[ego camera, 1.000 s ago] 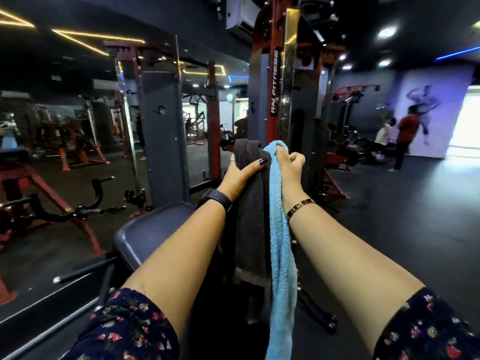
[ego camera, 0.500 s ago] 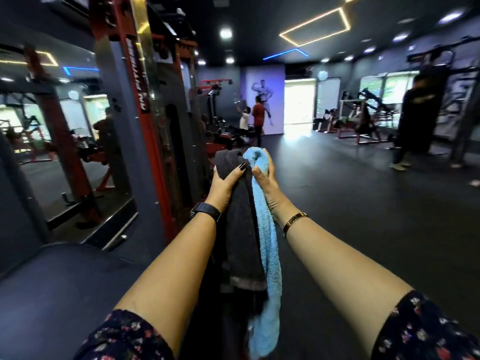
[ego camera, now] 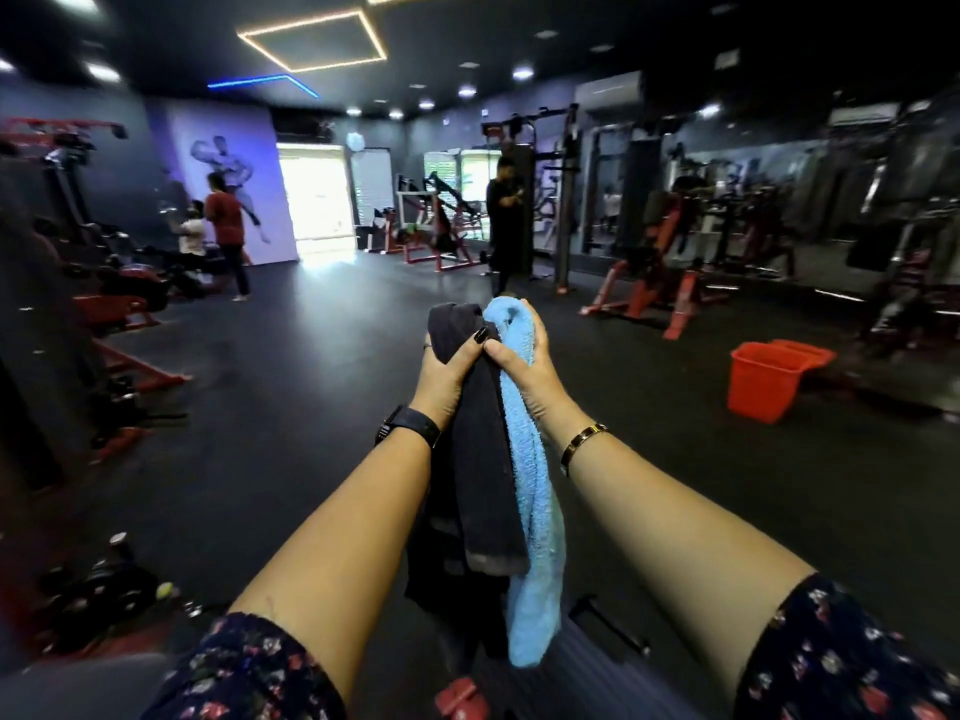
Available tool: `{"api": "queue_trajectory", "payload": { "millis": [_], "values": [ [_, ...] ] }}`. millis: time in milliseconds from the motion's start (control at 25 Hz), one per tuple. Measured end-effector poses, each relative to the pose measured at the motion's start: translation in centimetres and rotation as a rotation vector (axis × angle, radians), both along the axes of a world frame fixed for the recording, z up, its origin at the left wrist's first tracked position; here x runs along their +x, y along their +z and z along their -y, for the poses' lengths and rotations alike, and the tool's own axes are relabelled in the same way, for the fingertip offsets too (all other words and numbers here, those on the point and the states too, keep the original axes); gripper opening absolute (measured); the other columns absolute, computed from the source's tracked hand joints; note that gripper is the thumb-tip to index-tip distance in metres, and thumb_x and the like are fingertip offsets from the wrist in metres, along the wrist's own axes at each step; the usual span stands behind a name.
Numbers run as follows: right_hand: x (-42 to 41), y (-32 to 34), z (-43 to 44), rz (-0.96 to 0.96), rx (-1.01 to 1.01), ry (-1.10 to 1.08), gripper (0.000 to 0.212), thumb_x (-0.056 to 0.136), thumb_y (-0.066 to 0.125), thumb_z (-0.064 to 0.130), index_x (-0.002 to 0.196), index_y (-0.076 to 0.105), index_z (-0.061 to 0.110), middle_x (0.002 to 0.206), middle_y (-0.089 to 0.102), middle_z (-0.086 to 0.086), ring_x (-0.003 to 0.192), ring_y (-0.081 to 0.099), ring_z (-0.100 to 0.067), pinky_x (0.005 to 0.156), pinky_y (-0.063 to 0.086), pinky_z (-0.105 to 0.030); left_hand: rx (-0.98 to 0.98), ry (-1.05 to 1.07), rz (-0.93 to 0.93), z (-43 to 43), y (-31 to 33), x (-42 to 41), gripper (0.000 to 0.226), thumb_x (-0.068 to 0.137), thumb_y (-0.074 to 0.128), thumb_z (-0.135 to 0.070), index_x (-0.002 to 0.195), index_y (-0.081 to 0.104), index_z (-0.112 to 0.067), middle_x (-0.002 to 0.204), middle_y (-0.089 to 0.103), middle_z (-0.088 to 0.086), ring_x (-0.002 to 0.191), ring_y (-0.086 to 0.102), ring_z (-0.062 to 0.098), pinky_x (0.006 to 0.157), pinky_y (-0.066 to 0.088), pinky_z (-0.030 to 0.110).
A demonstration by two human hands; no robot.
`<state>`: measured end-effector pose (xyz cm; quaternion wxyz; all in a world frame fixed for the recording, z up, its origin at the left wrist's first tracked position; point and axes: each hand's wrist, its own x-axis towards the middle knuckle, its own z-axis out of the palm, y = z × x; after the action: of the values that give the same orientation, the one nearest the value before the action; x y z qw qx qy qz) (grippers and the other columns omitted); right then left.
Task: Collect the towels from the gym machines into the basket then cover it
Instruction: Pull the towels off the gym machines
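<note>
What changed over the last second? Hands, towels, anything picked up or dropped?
The head turned right: the red and grey machine that filled the view a second ago is gone, and open floor with an orange basket has come into view on the right. Nothing was taken or let go. The left hand still grips the dark towel and the right hand the blue towel, held together out in front.

Mid-frame, the blue towel is fluffy, looped terry cloth. The dark towel touching it is a flatter, matt weave. At right, the orange basket looks like smooth plastic with a slight sheen. The bracelet is glossy gold-coloured metal. The dark floor is matt.
</note>
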<state>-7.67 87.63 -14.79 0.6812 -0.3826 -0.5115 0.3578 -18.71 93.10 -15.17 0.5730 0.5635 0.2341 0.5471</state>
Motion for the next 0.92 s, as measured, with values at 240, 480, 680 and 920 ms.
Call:
{"api": "queue_trajectory", "payload": {
  "millis": [240,480,680,920],
  "values": [
    [11.3,-0.5,7.2,-0.048,0.007,-0.279,0.077,0.081,0.071,0.023,0.145,0.029,0.028,0.147,0.041,-0.005,0.131,0.047,-0.018,0.106,0.044,-0.036,0.005,-0.274,-0.003,5.2,0.3,12.8,0.078,0.059,0.076,-0.042,0.126,0.049,-0.012,0.12,0.064,0.014,0.106,0.065,0.025,0.088,0.055,0.036],
    [22.9,-1.6,16.4,-0.065,-0.007,-0.535,0.078,0.073,0.075,0.037,0.14,0.035,0.035,0.145,0.043,-0.002,0.131,0.046,-0.017,0.11,0.04,-0.044,-0.006,-0.474,-0.029,12.6,-0.4,26.3,0.069,0.07,0.073,-0.034,0.129,0.048,-0.01,0.118,0.064,0.013,0.102,0.066,0.022,0.083,0.056,0.031],
    [32.7,-2.7,25.0,-0.112,-0.017,-0.685,0.069,0.066,0.078,0.044,0.123,0.041,0.057,0.146,0.043,-0.001,0.131,0.048,-0.02,0.109,0.041,-0.048,-0.006,-0.597,-0.039,20.8,-1.8,37.9,0.067,0.075,0.068,-0.028,0.134,0.043,-0.01,0.121,0.061,0.014,0.107,0.062,0.023,0.079,0.055,0.025],
    [42.9,-2.9,34.3,-0.12,-0.066,-0.79,0.053,0.085,0.066,0.03,0.127,0.037,0.046,0.14,0.049,-0.006,0.124,0.054,-0.024,0.104,0.045,-0.046,0.089,-0.626,0.033,30.2,-2.1,48.5,0.092,0.084,0.069,-0.014,0.148,0.007,-0.038,0.144,0.03,-0.006,0.129,0.042,0.011,0.089,0.047,0.011]
  ]
}}
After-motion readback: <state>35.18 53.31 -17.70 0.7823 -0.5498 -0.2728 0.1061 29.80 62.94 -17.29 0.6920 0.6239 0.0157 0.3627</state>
